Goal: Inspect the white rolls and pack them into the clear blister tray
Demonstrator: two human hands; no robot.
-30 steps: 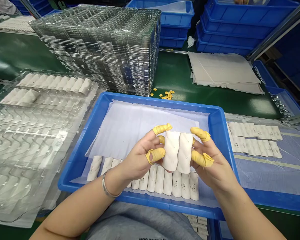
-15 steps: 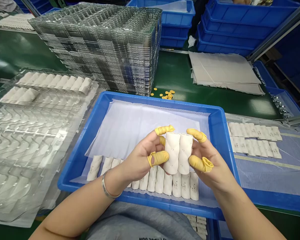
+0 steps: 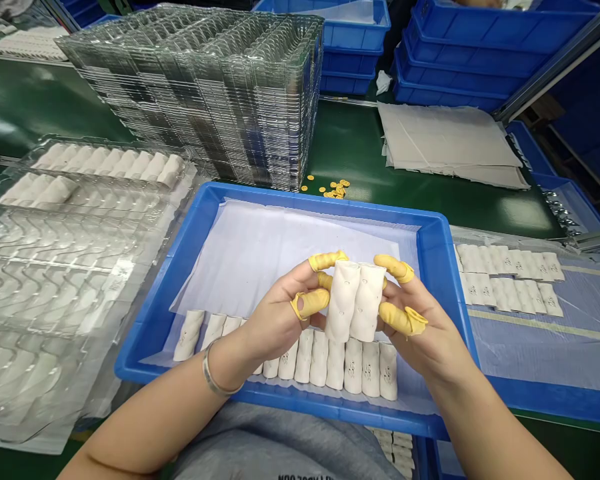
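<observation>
Two white, wavy-sided cylindrical pieces (image 3: 355,300) are held upright, side by side and slightly tilted, between my hands above a blue tray (image 3: 445,267). My left hand (image 3: 290,300) grips them from the left, yellow finger cots on its thumb and fingers. From the right, my right hand (image 3: 415,307) pinches the other piece, also with yellow cots. Below them, a row of similar white pieces (image 3: 320,360) lies along the tray's near side on a white liner sheet (image 3: 300,233). Some of these show small dark markings. My left forearm hides part of the row.
On the left lies a clear moulded tray (image 3: 80,240) partly filled with white pieces. Behind stands a tall stack of clear trays (image 3: 205,100). Small yellow discs (image 3: 335,190), paper sheets (image 3: 445,143) and stacked blue bins (image 3: 470,60) are beyond. More marked pieces (image 3: 510,280) lie at right.
The two white pieces have risen slightly and now lean, their tops tilted to the right. My left thumb has shifted a little left and up. The rest looks unchanged.
</observation>
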